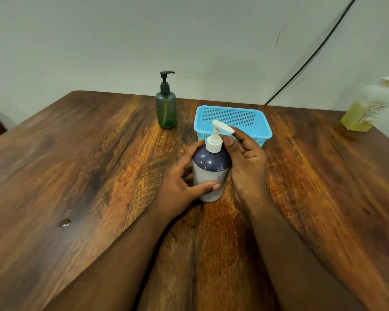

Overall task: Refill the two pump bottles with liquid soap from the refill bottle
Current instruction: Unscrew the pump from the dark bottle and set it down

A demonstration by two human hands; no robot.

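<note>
Wood table [76, 164] — left hand [180, 182] grips white-capped pump bottle [210, 171]; right hand [247, 162] loose, blurred.

Both hands [184, 185] on pump bottle [210, 173]

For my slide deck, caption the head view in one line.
Left hand grips the white-pump bottle while right hand reaches its pump.
</note>
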